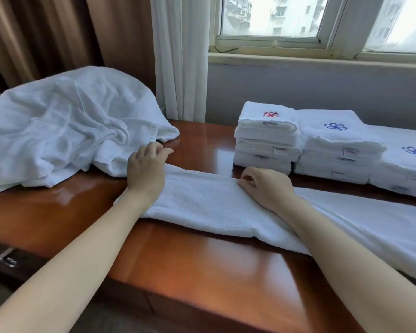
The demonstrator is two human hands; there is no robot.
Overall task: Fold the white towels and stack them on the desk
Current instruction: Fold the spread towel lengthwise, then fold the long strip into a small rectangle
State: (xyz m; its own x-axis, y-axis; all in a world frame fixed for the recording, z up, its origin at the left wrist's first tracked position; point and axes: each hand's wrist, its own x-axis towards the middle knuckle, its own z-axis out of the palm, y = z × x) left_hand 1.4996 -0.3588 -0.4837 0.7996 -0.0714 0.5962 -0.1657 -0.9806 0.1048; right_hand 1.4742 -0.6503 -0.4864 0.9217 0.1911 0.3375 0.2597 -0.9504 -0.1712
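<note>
Folding is partly done, I am judging: three stacks (267,140) of folded towels are sitting on the desk (202,260), and those look finished. Just in front of the stacks, the towel (202,205) I am working on is lying as a long strip, doubled lengthwise by the look of it, with one end running out of view past them.

My right hand (265,186) is pinching the strip's far edge, fingers curled together on the cloth, close to the foot of the nearest of the stacks. My left hand (145,168) is resting on the strip's other end, away from the stacks. Its fingers are curling over the far edge, but I cannot tell whether they are gripping cloth or only lying on it.

Well apart from the stacks, beyond my left hand, a heap (65,126) of loose white towels is lying crumpled. So I am reckoning this strip is needing its crosswise folds and a place on the stacks. After that the heap is remaining, though I cannot count what is in it.
</note>
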